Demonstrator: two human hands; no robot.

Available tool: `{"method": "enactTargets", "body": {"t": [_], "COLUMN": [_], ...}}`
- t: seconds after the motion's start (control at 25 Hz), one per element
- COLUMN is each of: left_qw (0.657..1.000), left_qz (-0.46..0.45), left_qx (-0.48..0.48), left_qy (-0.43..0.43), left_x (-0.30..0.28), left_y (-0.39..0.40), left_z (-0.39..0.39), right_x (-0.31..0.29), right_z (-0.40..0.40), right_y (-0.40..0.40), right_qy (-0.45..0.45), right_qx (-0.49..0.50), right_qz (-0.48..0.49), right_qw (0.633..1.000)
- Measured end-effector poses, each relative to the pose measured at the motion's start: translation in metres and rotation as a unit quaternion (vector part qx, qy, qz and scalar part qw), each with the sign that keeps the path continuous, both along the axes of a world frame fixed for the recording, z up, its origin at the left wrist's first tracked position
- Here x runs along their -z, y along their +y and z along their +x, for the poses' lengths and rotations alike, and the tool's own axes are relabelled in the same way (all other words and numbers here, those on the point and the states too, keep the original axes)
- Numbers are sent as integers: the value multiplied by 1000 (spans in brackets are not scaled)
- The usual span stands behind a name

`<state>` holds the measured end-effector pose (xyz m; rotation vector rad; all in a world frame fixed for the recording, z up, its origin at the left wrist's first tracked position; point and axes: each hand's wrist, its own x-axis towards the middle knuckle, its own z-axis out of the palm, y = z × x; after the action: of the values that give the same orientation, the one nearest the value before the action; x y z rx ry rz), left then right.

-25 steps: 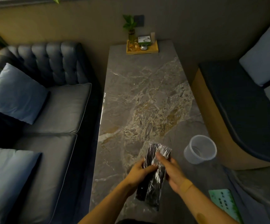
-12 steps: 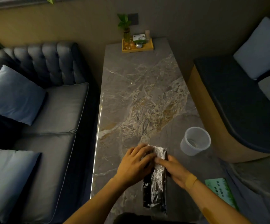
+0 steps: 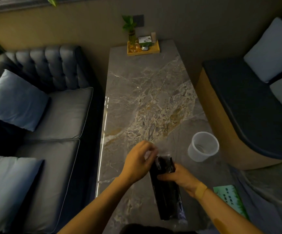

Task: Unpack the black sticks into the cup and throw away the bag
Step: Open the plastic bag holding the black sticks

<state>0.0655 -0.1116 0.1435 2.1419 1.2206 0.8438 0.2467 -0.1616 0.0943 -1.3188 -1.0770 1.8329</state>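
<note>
A clear plastic bag of black sticks [image 3: 167, 193] lies lengthwise over the near end of the marble table [image 3: 147, 92]. My right hand [image 3: 179, 179] grips the bag around its upper part. My left hand [image 3: 138, 159] pinches the crinkled clear top of the bag and pulls it to the left. The dark ends of the sticks show at the bag's mouth between the two hands. A translucent white cup [image 3: 203, 146] stands upright and empty on the table, to the right of and a little beyond my hands.
A wooden tray [image 3: 143, 49] with a small plant and boxes sits at the table's far end. A grey sofa [image 3: 49, 115] with blue cushions runs along the left, a dark bench [image 3: 248, 105] along the right. A green packet [image 3: 229, 198] lies near my right forearm.
My left hand has shifted from covering the bag's top to pinching it and pulling leftward. The bag's mouth now shows the black stick ends. My right hand has slid lower around the bag.
</note>
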Motion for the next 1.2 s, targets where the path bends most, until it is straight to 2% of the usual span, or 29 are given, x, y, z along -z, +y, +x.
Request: {"method": "enactTargets", "body": {"t": [0.08, 0.16, 0.2, 0.28, 0.32, 0.44, 0.52, 0.64, 0.88, 0.96, 1.04, 1.08, 1.12, 1.2], "left_qw": [986, 941, 920, 887, 861, 756, 735, 756, 795, 814, 830, 837, 843, 854], "left_qz": [-131, -279, -326, -378, -401, -480, -520, -527, -440, -408, -380, -370, -361, -349], "left_qx": [-55, -96, -111, -138, -153, -180, -164, -136, -224, -238, -249, -251, -250, -237], "left_qy": [-89, -165, -187, -227, -274, -407, -402, -363, -352, -339, -323, -317, -311, -304], "left_x": [-11, -18, -18, -16, -16, -6, 5, 19, 26, 30, 34, 36, 38, 42], "left_y": [14, 23, 25, 26, 25, 19, 8, -6, -10, -11, -13, -14, -14, -17], "left_z": [2, 4, 4, 3, 4, 4, 3, 3, 7, 7, 8, 9, 10, 12], "right_x": [-1, -3, -3, -4, -4, -5, -5, -5, -1, -1, 0, -2, -5, -10], "right_z": [2, 4, 5, 5, 5, 3, 2, 1, -7, -15, -19, -22, -25, -32], "right_y": [0, 0, 0, -1, -1, -1, 0, 2, 4, 2, 0, 1, 2, 4], "right_qy": [-9, -12, -13, -13, -13, -11, -10, -11, -26, -119, -267, -295, -298, -269], "right_qx": [-23, -40, -48, -59, -59, -35, -24, -17, -4, 99, 198, 203, 188, 154], "right_qz": [-4, -9, -11, -15, -20, -39, -40, -35, -9, 55, 170, 209, 219, 192], "right_qw": [1000, 999, 999, 998, 998, 999, 999, 999, 1000, 986, 928, 910, 910, 931]}}
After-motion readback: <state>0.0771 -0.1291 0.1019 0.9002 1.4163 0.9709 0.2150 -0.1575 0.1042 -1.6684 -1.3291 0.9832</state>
